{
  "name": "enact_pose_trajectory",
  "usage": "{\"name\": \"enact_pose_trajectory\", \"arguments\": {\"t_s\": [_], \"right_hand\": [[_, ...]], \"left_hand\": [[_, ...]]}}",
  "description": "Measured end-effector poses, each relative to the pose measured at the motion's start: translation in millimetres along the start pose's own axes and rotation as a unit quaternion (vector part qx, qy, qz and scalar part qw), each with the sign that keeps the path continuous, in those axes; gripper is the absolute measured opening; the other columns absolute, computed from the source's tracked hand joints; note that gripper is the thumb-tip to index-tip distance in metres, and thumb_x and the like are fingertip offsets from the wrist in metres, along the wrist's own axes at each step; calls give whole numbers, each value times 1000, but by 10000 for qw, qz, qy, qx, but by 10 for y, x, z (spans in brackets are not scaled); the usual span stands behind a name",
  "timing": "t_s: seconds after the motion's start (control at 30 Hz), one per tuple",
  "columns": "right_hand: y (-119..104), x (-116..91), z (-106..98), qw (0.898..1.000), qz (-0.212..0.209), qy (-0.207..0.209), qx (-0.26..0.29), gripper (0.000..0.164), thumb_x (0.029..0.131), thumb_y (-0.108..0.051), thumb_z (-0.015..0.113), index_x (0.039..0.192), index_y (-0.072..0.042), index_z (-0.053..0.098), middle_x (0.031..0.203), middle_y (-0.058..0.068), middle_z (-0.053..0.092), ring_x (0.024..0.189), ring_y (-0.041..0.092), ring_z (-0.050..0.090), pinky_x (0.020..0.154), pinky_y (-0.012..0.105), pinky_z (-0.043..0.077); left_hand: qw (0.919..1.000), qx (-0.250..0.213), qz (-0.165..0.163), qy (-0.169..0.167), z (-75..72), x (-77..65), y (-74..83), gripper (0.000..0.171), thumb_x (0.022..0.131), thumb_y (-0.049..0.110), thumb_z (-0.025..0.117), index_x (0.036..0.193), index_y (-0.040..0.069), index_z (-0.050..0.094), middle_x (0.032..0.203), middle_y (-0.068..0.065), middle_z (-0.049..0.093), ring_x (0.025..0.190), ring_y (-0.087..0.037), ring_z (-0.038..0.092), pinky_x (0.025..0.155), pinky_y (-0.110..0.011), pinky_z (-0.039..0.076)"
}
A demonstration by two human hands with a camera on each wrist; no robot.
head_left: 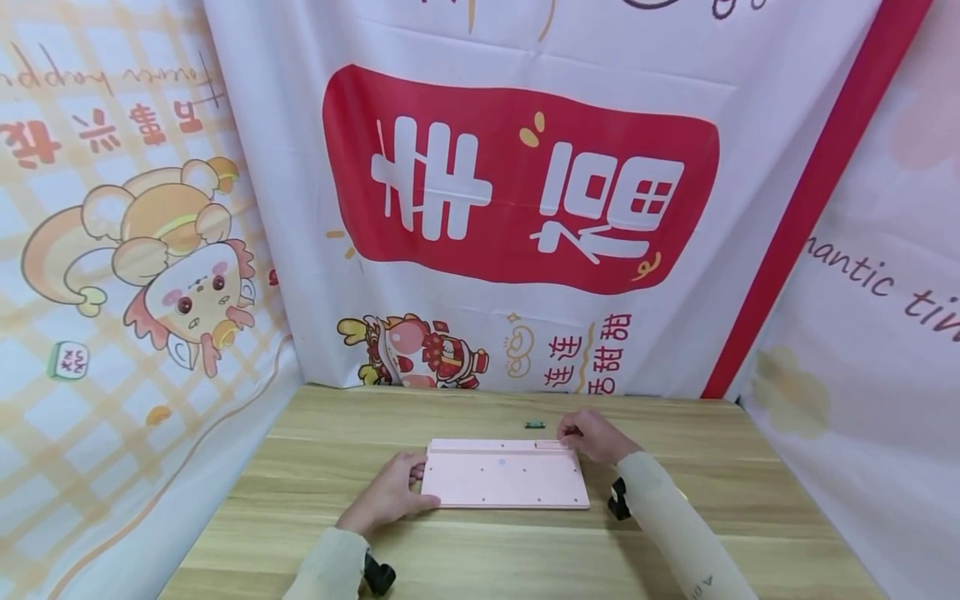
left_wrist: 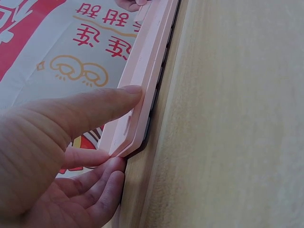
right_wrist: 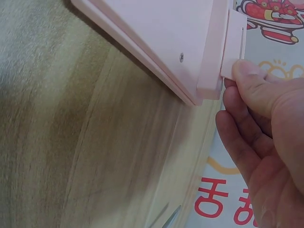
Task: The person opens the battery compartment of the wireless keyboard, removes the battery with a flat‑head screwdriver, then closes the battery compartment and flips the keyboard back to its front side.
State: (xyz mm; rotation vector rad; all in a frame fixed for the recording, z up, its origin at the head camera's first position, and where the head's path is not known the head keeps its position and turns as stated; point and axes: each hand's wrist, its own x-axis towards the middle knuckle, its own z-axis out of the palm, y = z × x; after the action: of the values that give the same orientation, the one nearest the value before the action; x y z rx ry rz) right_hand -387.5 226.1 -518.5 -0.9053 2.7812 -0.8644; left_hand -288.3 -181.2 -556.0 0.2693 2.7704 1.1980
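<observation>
A pink keyboard (head_left: pixel 506 483) lies upside down on the table, its screwed underside facing up and dark keys (left_wrist: pixel 164 66) showing along its edge in the left wrist view. My left hand (head_left: pixel 393 492) grips its left end, thumb on the underside and fingers at the edge. At the far right corner my right hand (head_left: pixel 596 435) pinches the end of a flat pink battery cover (right_wrist: pixel 233 47) between thumb and fingers. The cover lies along the raised ridge of the keyboard. Beyond the keyboard, left of the right hand, lies a small green battery (head_left: pixel 535 425).
The wooden table (head_left: pixel 495 554) ends at a printed cloth (head_left: pixel 525 350) hung behind it. More printed cloth (head_left: pixel 150 333) hangs on both sides. A slim pointed grey thing (right_wrist: pixel 172 217) shows at the bottom of the right wrist view.
</observation>
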Motion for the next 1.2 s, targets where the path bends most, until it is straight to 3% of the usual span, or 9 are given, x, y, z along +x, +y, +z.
{"name": "enact_pose_trajectory", "arguments": {"t_s": [0.37,0.8,1.07,1.2], "right_hand": [[-28,12,-21,9995,-54,-197,245,16,100,8,63,91,-1,72,87,15,71,81,36,67,63,21,52],[-26,97,3,9995,137,-181,-212,21,98,2,69,86,-13,80,82,0,72,66,9,56,57,22,50],[-89,110,32,9972,168,-97,-719,6,95,-12,79,98,-16,82,96,-3,76,87,6,67,79,25,61],[-141,90,63,9974,137,-75,-707,12,92,-10,81,103,-14,80,102,-2,77,93,10,69,85,29,63]], "left_hand": [[10000,-9,-45,11,18,5,-15,85,78,35,95,147,1,58,130,-10,60,114,-21,61,107,-50,55],[9999,41,-108,-5,-1,5,16,85,79,35,94,147,2,58,128,-10,60,113,-21,60,107,-51,55],[9999,108,-75,26,-12,0,19,85,78,35,95,147,2,58,128,-10,61,114,-22,61,108,-53,54],[9999,96,-103,-4,-5,-4,20,84,78,35,95,146,2,59,129,-10,61,113,-22,60,107,-53,54]]}}
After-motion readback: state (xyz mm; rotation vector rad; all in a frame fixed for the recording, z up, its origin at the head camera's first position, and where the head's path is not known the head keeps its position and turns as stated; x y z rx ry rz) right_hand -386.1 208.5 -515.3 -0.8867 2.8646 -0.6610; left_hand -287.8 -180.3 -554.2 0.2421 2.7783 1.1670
